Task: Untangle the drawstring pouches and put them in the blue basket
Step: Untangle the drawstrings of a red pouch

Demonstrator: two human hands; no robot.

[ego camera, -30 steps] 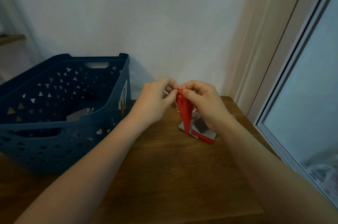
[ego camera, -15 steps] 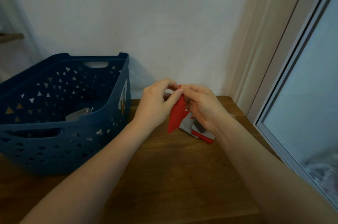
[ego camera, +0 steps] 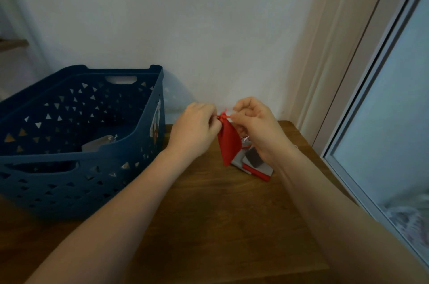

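Red cloth hangs between the two hands: the left hand (ego camera: 197, 130) and right hand (ego camera: 257, 128) each pinch the drawstring at the neck of the red pouch (ego camera: 228, 144) (lifted off the wooden worktop (ego camera: 209, 209)). More pouches (ego camera: 254, 164) lie beneath; the blue basket (ego camera: 76, 135) stands left, holding a grey pouch (ego camera: 98, 143).

We see a red pouch (ego camera: 228, 144) hanging upright above the table, gathered at its top, drawstring ends pulled out to both sides. Behind it a small pile of grey and red pouches (ego camera: 254, 163) lies flat on the wood. The blue basket (ego camera: 69, 181) stands at left, a grey pouch (ego camera: 98, 143) inside.
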